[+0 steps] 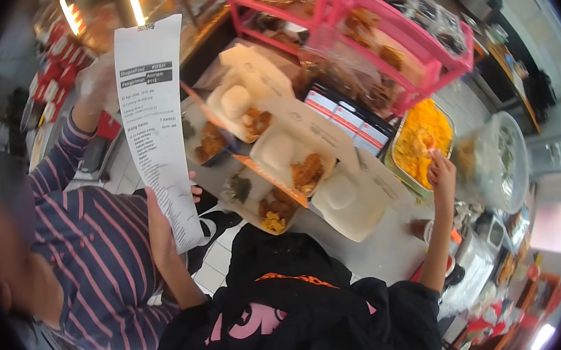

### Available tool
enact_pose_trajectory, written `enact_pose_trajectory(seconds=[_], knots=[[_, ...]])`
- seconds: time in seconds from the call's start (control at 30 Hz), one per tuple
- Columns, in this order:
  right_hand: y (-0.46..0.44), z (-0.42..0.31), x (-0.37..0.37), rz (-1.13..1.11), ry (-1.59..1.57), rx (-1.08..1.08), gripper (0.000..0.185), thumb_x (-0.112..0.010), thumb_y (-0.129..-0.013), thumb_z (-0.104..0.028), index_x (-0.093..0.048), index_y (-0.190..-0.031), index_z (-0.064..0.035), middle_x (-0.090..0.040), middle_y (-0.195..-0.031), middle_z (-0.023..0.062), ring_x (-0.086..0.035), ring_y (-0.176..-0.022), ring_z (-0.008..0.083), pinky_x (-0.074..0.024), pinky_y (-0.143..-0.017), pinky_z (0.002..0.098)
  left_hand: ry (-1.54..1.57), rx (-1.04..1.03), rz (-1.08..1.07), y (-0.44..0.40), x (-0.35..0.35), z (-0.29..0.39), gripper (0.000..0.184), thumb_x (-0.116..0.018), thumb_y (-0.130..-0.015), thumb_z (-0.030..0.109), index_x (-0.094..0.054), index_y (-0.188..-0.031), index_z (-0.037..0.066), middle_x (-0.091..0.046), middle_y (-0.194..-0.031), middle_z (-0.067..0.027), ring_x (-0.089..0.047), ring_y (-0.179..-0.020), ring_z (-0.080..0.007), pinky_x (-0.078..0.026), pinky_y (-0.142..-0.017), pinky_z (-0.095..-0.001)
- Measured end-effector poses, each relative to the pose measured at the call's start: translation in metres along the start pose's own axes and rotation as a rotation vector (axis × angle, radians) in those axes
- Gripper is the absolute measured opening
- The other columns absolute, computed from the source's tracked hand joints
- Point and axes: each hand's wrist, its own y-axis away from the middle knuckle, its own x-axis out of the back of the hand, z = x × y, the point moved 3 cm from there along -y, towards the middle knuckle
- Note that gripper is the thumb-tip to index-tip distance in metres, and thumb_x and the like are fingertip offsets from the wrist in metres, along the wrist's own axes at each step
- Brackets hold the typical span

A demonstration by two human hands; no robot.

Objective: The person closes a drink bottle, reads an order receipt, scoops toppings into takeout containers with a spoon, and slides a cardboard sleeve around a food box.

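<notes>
A long printed receipt hangs on the left, its lower part against my left hand, which is closed on it. On the right, my right hand reaches over a tray of yellow shredded food, fingers pinched at its edge; what they hold is too small to name. Between my hands stand open food boxes with rice and fried pieces. One open box shows only a white mound of rice. Nearest me, another box holds fried pieces and yellow bits.
A person in a striped shirt stands at the left, a gloved hand near the receipt top. Beyond the boxes are a tablet and a pink rack. A clear round tub stands right of the tray.
</notes>
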Motion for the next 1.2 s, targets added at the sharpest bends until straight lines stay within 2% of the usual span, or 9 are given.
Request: enact_pose_trajectory(seconds=[0.3, 0.5, 0.6, 0.67, 0.7, 0.77, 0.8, 1.03, 1.2], knots=[[0.106, -0.057, -0.200, -0.559, -0.145, -0.186, 0.023, -0.047, -0.092, -0.023, -0.051, -0.080, -0.0047, -0.028, -0.053, -0.0081, -0.027, -0.041, 0.0024, -0.0185, -0.037, 0.0186, 0.069, -0.122, 0.268, 0.020, 0.035, 0.002, 0.060, -0.022, -0.093, 0.049, -0.037, -0.126, 0.000, -0.053, -0.115, -0.0167, -0.057, -0.087, -0.0227, -0.049, -0.072, -0.0311], [0.150, 0.002, -0.346, -1.040, -0.397, -0.427, 0.029, -0.047, -0.092, -0.030, -0.058, -0.092, -0.0023, -0.030, -0.061, -0.0081, -0.030, -0.050, 0.0028, -0.0228, -0.046, 0.0183, 0.099, -0.089, 0.299, 0.033, 0.071, -0.004, 0.062, -0.022, -0.093, 0.051, -0.036, -0.128, 0.002, -0.052, -0.118, -0.0143, -0.056, -0.091, -0.0224, -0.049, -0.074, -0.0318], [0.142, 0.063, -0.407, -0.982, -0.294, -0.397, 0.029, -0.047, -0.092, -0.028, -0.057, -0.093, -0.0013, -0.035, -0.059, -0.0035, -0.036, -0.053, 0.0070, -0.0293, -0.049, 0.0223, 0.102, -0.073, 0.335, 0.046, 0.090, -0.006, 0.062, -0.021, -0.092, 0.051, -0.036, -0.127, 0.002, -0.053, -0.118, -0.0141, -0.056, -0.092, -0.0222, -0.049, -0.075, -0.0320], [0.123, 0.090, -0.436, -0.642, 0.080, 0.186, 0.024, -0.050, -0.091, -0.024, -0.058, -0.092, -0.0004, -0.046, -0.063, 0.0003, -0.046, -0.051, 0.0102, -0.0355, -0.046, 0.0238, 0.079, -0.058, 0.388, 0.052, 0.099, -0.003, 0.062, -0.022, -0.092, 0.051, -0.036, -0.128, 0.002, -0.053, -0.118, -0.0144, -0.057, -0.093, -0.0223, -0.049, -0.076, -0.0323], [0.114, 0.104, -0.447, -0.646, 0.082, 0.183, 0.024, -0.050, -0.091, -0.024, -0.058, -0.092, -0.0004, -0.046, -0.063, 0.0003, -0.046, -0.051, 0.0102, -0.0355, -0.046, 0.0238, 0.068, -0.044, 0.400, 0.053, 0.104, -0.002, 0.062, -0.022, -0.092, 0.052, -0.037, -0.127, 0.003, -0.053, -0.117, -0.0141, -0.057, -0.093, -0.0222, -0.049, -0.076, -0.0325], [0.111, 0.103, -0.460, -0.247, 0.532, 1.067, 0.019, -0.051, -0.088, -0.017, -0.057, -0.088, 0.0005, -0.056, -0.072, 0.0109, -0.058, -0.057, 0.0245, -0.0447, -0.049, 0.0334, 0.068, -0.028, 0.423, 0.055, 0.114, -0.001, 0.062, -0.022, -0.092, 0.052, -0.037, -0.127, 0.003, -0.053, -0.117, -0.0139, -0.057, -0.092, -0.0220, -0.049, -0.077, -0.0327], [0.101, 0.114, -0.462, -0.244, 0.541, 1.078, 0.019, -0.051, -0.088, -0.017, -0.057, -0.088, 0.0005, -0.056, -0.072, 0.0109, -0.058, -0.057, 0.0245, -0.0447, -0.049, 0.0334, 0.078, -0.015, 0.428, 0.049, 0.120, -0.011, 0.063, -0.022, -0.092, 0.052, -0.038, -0.127, 0.003, -0.053, -0.117, -0.0136, -0.057, -0.092, -0.0218, -0.048, -0.077, -0.0328], [0.096, 0.123, -0.465, -0.285, 0.660, 1.043, 0.018, -0.052, -0.086, -0.016, -0.058, -0.086, 0.0010, -0.056, -0.072, 0.0145, -0.058, -0.056, 0.0290, -0.0453, -0.048, 0.0372, 0.057, 0.057, 0.352, 0.018, 0.142, -0.026, 0.064, -0.020, -0.092, 0.053, -0.038, -0.127, 0.003, -0.054, -0.116, -0.0140, -0.057, -0.093, -0.0227, -0.047, -0.079, -0.0336], [0.107, 0.105, -0.443, -0.530, 0.053, 0.232, 0.027, -0.049, -0.091, -0.023, -0.060, -0.087, 0.0008, -0.052, -0.059, 0.0021, -0.047, -0.049, 0.0127, -0.0343, -0.043, 0.0254, 0.044, 0.047, 0.225, -0.014, 0.147, -0.032, 0.056, -0.023, -0.094, 0.045, -0.037, -0.125, 0.001, -0.054, -0.115, -0.0147, -0.058, -0.092, -0.0226, -0.048, -0.078, -0.0322]])
